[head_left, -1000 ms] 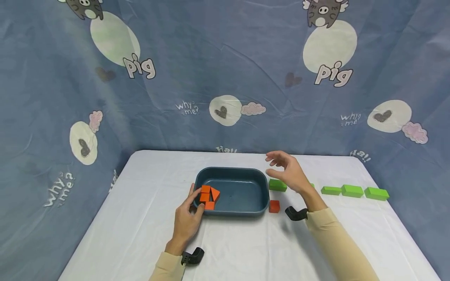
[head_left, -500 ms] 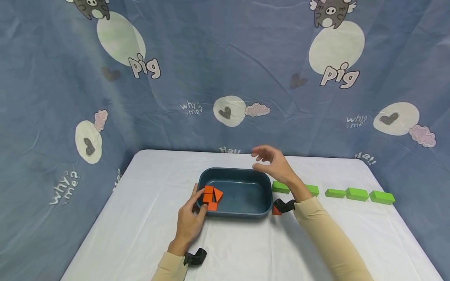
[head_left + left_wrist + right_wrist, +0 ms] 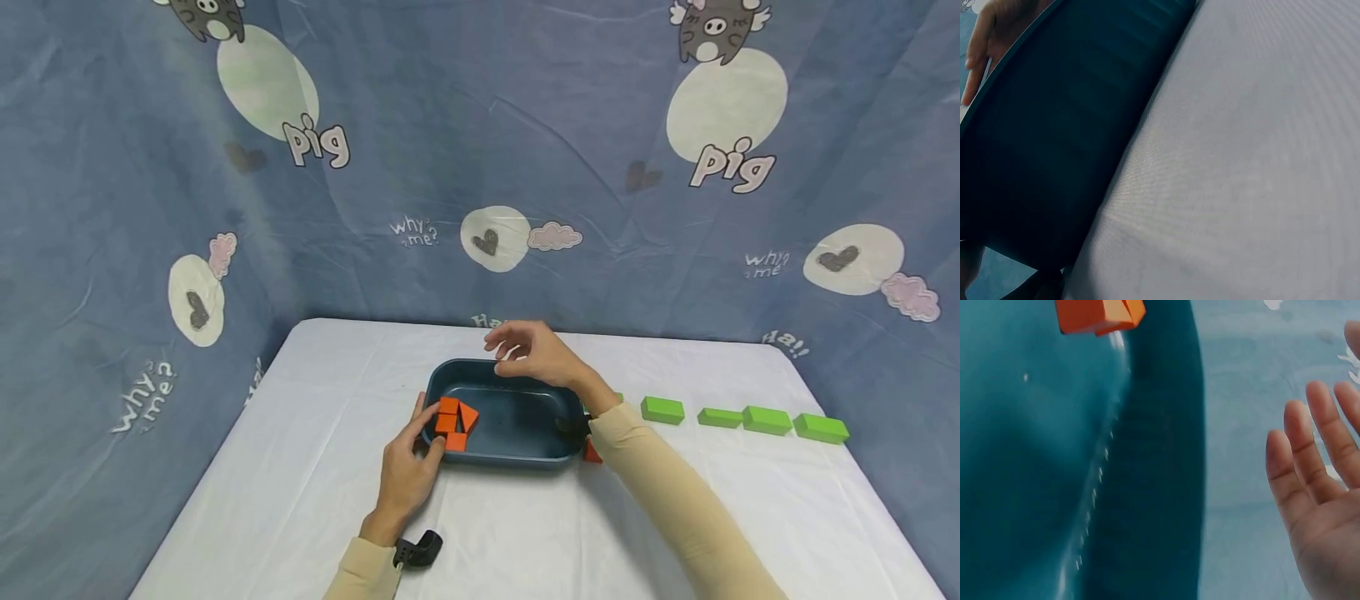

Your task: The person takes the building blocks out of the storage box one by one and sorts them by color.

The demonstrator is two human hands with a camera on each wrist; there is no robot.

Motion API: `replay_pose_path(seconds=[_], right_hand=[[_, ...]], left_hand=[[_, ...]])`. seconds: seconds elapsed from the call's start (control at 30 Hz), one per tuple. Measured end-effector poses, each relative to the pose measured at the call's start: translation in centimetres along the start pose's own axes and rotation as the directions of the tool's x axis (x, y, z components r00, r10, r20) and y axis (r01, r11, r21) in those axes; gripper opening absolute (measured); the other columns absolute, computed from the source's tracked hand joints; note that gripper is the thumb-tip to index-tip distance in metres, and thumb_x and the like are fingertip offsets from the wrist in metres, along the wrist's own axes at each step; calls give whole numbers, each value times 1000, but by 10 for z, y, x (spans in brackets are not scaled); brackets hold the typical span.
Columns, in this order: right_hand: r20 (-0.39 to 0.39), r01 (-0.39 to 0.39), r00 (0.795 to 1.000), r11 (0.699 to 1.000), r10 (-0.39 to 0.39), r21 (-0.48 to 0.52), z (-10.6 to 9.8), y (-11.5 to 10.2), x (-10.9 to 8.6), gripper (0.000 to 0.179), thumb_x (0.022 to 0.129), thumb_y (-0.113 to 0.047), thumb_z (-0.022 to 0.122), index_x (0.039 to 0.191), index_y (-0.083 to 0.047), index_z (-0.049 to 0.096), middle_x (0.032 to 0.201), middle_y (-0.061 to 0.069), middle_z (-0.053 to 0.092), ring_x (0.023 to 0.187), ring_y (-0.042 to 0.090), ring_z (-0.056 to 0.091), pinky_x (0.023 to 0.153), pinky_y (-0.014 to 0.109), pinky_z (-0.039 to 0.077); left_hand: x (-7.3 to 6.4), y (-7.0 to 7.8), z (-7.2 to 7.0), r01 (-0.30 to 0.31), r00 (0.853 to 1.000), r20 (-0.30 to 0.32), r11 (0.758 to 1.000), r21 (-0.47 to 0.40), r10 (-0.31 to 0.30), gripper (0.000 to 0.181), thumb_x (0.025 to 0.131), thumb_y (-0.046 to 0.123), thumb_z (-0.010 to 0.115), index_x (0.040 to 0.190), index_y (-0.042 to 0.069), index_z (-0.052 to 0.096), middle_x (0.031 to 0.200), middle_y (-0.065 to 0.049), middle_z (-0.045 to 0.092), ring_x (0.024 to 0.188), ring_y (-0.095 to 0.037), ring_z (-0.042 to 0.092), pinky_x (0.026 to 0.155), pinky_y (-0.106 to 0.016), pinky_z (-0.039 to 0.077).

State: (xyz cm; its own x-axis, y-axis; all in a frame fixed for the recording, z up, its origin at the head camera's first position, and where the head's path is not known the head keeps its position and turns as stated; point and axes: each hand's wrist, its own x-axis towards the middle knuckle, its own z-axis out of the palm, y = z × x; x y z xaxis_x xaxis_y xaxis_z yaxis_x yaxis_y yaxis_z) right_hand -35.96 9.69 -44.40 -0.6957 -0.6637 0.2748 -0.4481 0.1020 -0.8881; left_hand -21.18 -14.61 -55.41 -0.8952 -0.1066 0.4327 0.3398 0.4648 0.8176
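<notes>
A dark blue-green plastic bin (image 3: 517, 458) stands on the table. Several orange blocks (image 3: 456, 423) are grouped in its left end. My left hand (image 3: 405, 475) rests at the bin's left front corner, fingers along the left side and thumb at the front rim. Above the far rim hovers my right hand (image 3: 543, 357), holding nothing; its fingers look nearly straight in the right wrist view. An orange block (image 3: 592, 452) on the table beside the bin's right end is partly hidden by the right sleeve. The left wrist view shows the bin's outer wall (image 3: 1072, 125) close up.
Green blocks (image 3: 767, 420) form a row on the white-covered table (image 3: 510, 533), right of the bin. One nearest the bin is mostly hidden behind the right forearm. A printed blue cloth (image 3: 420, 133) hangs behind and at both sides.
My right hand has moved left, from beyond the bin's right end to over its far rim, with the sleeve now covering part of the loose orange block. My left hand stays at the corner.
</notes>
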Motion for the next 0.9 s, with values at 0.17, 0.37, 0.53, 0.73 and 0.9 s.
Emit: replay_pose_path(seconds=[0.17,0.37,0.53,0.73,0.9], right_hand=[[106,-14,994,1000,11,24,16,9,8,43,83,1,78,124,5,67,120,28,65,100,45,62,86,52,54],[185,-70,981,997,63,30,24,21,10,42,80,3,79,121,2,70,119,23,68,100,44,61,84,44,54],[241,-92,967,994,77,53,26,27,11,42,80,5,78,122,4,69,120,21,69,103,49,60,84,46,54],[305,-98,948,995,87,20,29,31,15,41,80,3,78,121,1,71,119,21,69,103,41,63,84,41,55],[403,-91,911,996,90,-17,35,32,19,42,80,6,76,122,0,72,118,14,70,103,35,64,83,41,55]], left_hand=[[-2,1,3,-10,1000,14,1000,-10,10,54,87,-1,67,140,6,62,156,-14,43,125,-29,60,72,-25,46],[-1,3,4,-4,1000,29,1000,-9,5,53,88,1,67,140,5,62,156,-15,43,128,-25,57,75,-23,44],[0,5,2,17,999,37,1000,-11,-17,53,89,2,66,141,6,61,157,-11,42,139,-22,46,91,-15,40],[1,3,-1,16,999,30,1000,-3,-15,52,89,3,65,141,7,61,157,-9,42,130,-22,55,81,-21,44],[2,2,-3,25,999,26,1000,8,-25,53,89,4,66,142,9,61,157,-8,42,130,-22,56,85,-31,48]])
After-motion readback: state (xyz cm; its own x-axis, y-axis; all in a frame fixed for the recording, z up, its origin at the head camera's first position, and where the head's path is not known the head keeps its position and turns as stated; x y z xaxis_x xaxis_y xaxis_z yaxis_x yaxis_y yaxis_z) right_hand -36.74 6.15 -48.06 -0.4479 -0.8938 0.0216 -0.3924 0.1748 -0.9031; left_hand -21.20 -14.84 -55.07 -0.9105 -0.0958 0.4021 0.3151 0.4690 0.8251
